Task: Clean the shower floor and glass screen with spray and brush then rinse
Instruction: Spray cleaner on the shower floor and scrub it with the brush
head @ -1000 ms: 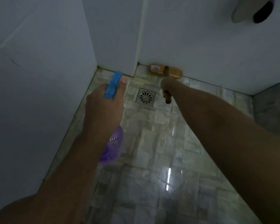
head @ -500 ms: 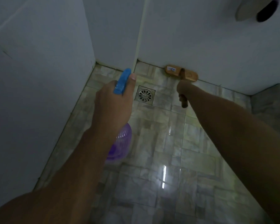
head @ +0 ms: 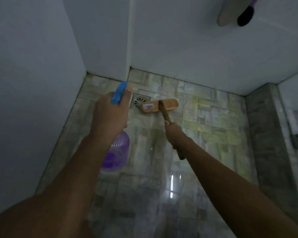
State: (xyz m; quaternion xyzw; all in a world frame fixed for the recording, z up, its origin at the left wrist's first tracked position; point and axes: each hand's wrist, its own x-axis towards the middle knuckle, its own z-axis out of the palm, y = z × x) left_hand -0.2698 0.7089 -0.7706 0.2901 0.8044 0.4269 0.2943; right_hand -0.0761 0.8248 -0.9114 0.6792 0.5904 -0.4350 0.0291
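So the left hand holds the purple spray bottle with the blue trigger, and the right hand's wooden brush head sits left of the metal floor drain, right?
No: the head view shows the wooden brush head at the right edge of the metal floor drain. The left hand grips the purple spray bottle, the right hand the wooden brush.

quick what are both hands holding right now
Left hand: grips the blue-topped translucent purple spray bottle.
Right hand: grips the handle of the wooden floor brush.

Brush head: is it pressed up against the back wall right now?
Apart. The head view shows the brush head lying beside the drain, with a band of bare floor tiles visible between it and the back wall.
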